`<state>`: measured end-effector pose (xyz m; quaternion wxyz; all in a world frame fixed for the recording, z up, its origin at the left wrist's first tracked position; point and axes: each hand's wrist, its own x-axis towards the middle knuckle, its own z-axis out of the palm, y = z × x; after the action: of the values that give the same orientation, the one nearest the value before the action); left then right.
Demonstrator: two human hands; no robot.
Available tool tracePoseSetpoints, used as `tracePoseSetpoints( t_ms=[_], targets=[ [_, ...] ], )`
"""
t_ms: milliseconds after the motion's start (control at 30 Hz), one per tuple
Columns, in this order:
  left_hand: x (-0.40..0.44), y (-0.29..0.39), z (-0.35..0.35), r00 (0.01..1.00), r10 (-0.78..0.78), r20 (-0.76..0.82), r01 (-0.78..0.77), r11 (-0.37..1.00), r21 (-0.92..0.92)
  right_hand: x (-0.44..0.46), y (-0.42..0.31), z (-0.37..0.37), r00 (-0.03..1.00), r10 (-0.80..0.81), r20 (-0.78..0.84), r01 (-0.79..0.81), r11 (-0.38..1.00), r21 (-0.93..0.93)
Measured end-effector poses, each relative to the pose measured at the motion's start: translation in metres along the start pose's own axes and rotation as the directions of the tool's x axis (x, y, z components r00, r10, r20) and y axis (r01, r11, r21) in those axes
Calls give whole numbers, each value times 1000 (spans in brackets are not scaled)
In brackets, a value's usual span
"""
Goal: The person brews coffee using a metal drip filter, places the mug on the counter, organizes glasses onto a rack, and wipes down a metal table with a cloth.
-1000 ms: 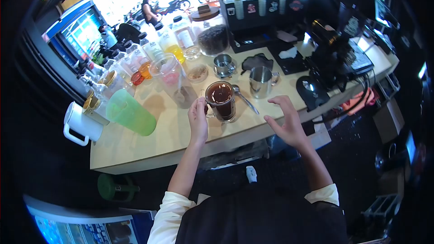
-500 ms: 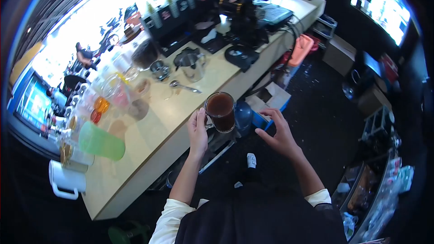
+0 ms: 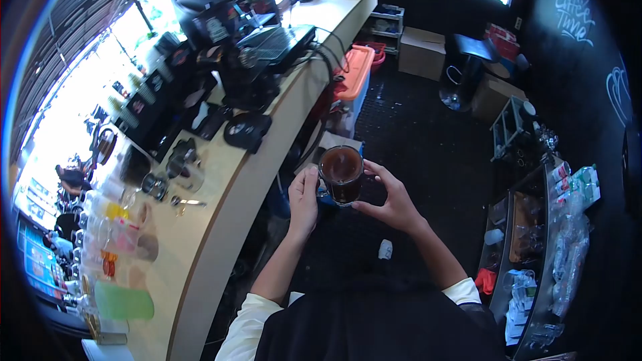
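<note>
"Clasping the handle of our glass mug (image 3: 342, 180), that's our left hand (image 3: 304, 202), fingers wrapped tight!"

"And our right hand (image 3: 393, 204)?"

"Curved, thumb and fingers spread about the mug's other side; whether it's pressing the glass, we can't tell."

"Where's the mug, then?"

"In mid-air over the dark floor (image 3: 414, 127), brown drink (image 3: 341, 164) inside, beyond the edge of our pale counter (image 3: 184, 247), well apart from the green tumbler (image 3: 124, 301)!"
</note>
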<state>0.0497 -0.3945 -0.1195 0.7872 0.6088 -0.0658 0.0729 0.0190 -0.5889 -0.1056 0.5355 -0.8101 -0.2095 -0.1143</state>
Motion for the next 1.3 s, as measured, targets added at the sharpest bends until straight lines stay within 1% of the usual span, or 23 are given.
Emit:
tracePoseSetpoints(
  t_ms=[67,133,233,300,367,400,467,500,567,700,933,967,1000,1100,1133,1167,1233,1300],
  targets=[
    [19,-13,28,999,1,49,-2,1000,2,9,17,-25,1000,-13,-25,13,1000,-7],
    [37,-28,56,999,-1,45,3,999,-41,19,36,-49,998,-21,-56,23,999,46],
    [62,-38,101,997,-19,77,25,997,-76,36,66,-88,999,-11,-52,11,1000,-12],
    [81,-49,126,994,-13,108,19,998,-59,48,86,-110,997,6,-73,-7,1000,-22],
    [100,-59,148,992,-67,111,81,989,-124,60,106,-129,997,14,-77,-17,999,-37],
    [109,-63,161,992,-53,117,72,983,-168,67,114,-137,996,23,-81,-26,999,-36],
    [130,-76,177,989,-65,129,86,983,-165,82,131,-152,990,13,-139,-20,999,-50],
    [143,-83,185,988,-63,138,86,983,-164,90,138,-160,990,14,-142,-21,998,-51],
    [169,-99,196,987,-58,152,81,986,-147,107,155,-172,986,64,-156,-66,998,-11],
    [224,-122,216,983,-56,175,79,989,-123,148,194,-193,984,105,-144,-104,994,10],
    [342,-151,245,988,-2,154,28,986,-165,254,265,-226,991,59,-124,-57,998,16],
    [363,-161,244,988,20,152,-1,992,-125,273,275,-232,992,45,-121,-44,999,15],
    [383,-161,246,989,36,146,-24,996,-82,295,284,-238,993,38,-110,-36,999,17],
    [436,-163,257,997,19,78,-13,997,-82,349,308,-247,997,14,-71,-8,996,85],
    [456,-165,259,996,61,66,-56,995,-86,369,317,-251,998,8,-57,-3,996,85],
    [475,-166,260,996,72,47,-68,994,-84,389,325,-254,999,7,-44,-3,996,84],
    [509,-169,261,998,53,37,-48,989,-137,426,341,-257,1000,3,-8,-2,995,98],
    [542,-176,257,999,36,-12,-37,991,-129,463,359,-254,1000,-20,-18,22,989,148]
  ],
)
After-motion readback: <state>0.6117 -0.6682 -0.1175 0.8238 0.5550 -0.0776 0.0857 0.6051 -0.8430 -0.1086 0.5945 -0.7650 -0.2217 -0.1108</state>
